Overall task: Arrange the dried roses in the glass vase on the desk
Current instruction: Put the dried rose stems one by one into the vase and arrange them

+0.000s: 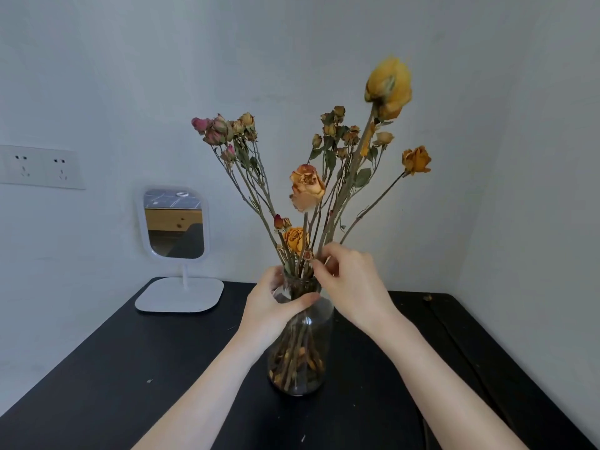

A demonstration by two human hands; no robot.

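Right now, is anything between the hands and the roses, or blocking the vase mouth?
Nothing visible. The left hand grips the glass vase at its neck; the right hand pinches the dried roses by their stems just above the mouth, and the stems stand inside it. The mirror sits back left, well apart.

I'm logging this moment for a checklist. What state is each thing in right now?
glass vase, upright on the desk, gripped at the neck.
dried roses, standing in the vase, stems fanned out.
left hand, grips the vase neck.
right hand, pinches stems just above the vase mouth.
mirror, upright on its stand.
wall sockets, nothing plugged in.
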